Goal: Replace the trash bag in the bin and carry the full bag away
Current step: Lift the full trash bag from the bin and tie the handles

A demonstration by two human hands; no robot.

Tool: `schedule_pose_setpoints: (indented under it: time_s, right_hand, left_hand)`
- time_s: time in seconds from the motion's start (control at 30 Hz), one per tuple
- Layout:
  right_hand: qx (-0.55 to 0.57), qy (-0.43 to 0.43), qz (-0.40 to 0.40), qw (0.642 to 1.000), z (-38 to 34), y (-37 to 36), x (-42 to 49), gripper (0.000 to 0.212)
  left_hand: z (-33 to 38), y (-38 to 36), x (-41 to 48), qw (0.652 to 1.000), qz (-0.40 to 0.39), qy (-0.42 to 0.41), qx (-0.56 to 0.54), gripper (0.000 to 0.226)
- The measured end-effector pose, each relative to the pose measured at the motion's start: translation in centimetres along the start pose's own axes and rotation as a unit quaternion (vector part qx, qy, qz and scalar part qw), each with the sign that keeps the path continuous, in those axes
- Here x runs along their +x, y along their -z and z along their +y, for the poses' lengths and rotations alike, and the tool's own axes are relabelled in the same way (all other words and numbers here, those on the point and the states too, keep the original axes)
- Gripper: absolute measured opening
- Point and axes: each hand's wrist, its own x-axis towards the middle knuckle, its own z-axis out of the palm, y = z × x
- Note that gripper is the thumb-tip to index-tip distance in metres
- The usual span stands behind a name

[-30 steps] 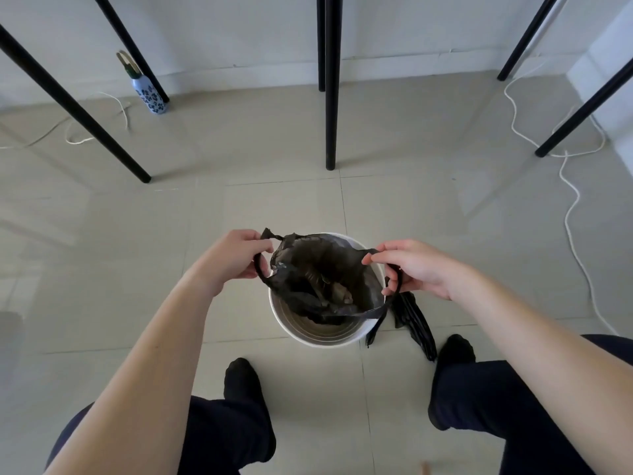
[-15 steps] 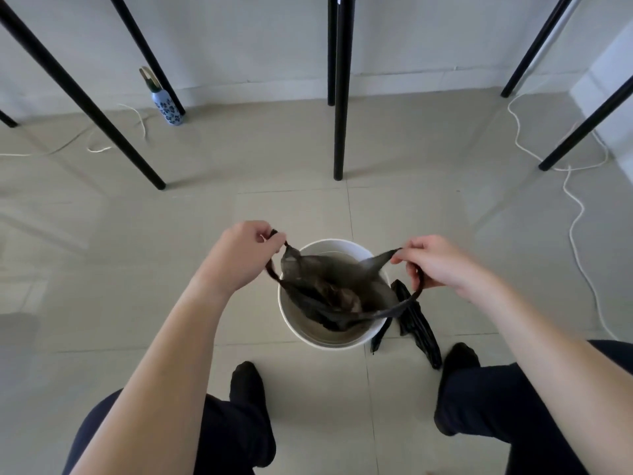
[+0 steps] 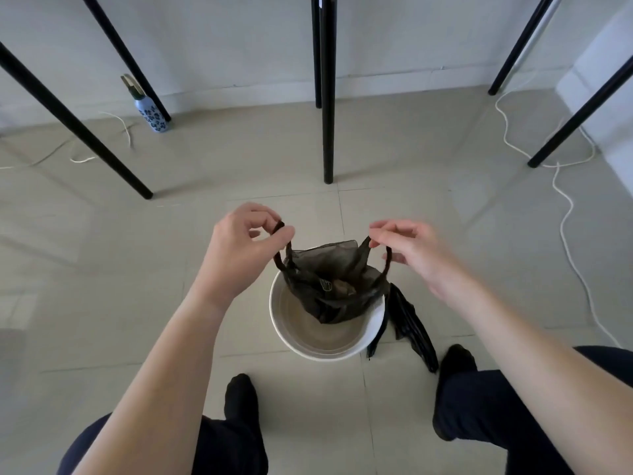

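Two hands: both pinch a handle loop of one full bag [image 3: 334,286].
Left hand [image 3: 245,250]: thumb and forefinger closed narrow on the left loop, other fingers curled.
Bag position: hanging between the hands, lower part still inside the bin [image 3: 327,323], top lifted above the rim.
Bag handling: thin, soft film, likely light; it sags and would tear if snagged, so the twisted loops look the safest hold.
Bag looks: dark, semi-transparent, mouth open, a few brownish scraps visible inside.
Right hand [image 3: 416,255]: fingertips closed on the right loop, which curves down under the palm.
Spare bag [image 3: 409,325]: folded, black, lying on the floor just beside the bin's right side.
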Motion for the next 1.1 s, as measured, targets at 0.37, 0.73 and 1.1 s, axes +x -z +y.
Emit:
schedule_pose_setpoints:
  time_s: [0.37,0.73,1.1]
  right_hand:
    - [0.139,0.077,-0.053,0.986,-1.0,-1.3,0.2,0.052]
    - [0.068,0.053,-0.011,0.996,0.6,-1.6,1.4,0.061]
    - [-0.025,-0.054,0.001,0.998,3.0,-3.1,1.7,0.017]
  left_hand:
    - [1.0,-0.7,0.5,0.940,-0.152,0.038,-0.304,0.039]
    - [0.2,-0.8,1.4,0.950,-0.134,0.099,-0.262,0.061]
    - [0.0,-3.0,0.6,0.950,-0.219,0.096,-0.201,0.026]
